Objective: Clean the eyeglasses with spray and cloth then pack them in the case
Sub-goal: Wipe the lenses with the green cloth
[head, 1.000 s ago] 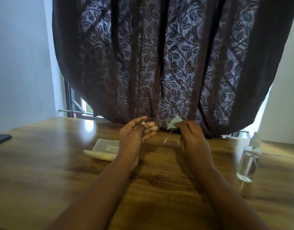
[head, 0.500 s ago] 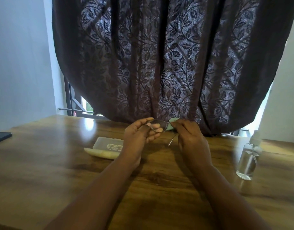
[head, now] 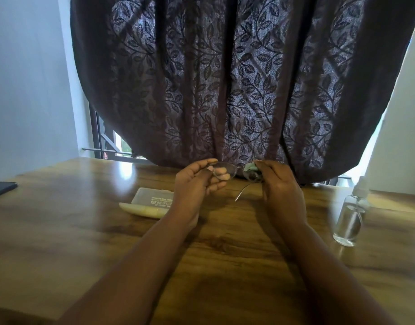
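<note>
Thin wire-framed eyeglasses [head: 231,171] are held above the table between both hands. My left hand [head: 197,184] pinches the left lens rim. My right hand [head: 278,184] presses a small pale green cloth [head: 250,167] against the right lens, and one temple arm hangs down below it. An open, pale translucent case [head: 150,202] lies on the table to the left of my left wrist. A clear spray bottle [head: 350,219] with a white nozzle stands upright at the right.
The wooden table [head: 61,231] runs up to a dark leaf-patterned curtain [head: 225,90] hanging right behind my hands. A dark flat object [head: 1,188] lies at the table's left edge. A window shows behind the curtain's lower left.
Both hands with the glasses and cloth have shifted slightly lower and nearer in the frame as the head tilted up; the cloth still rubs the right lens.
</note>
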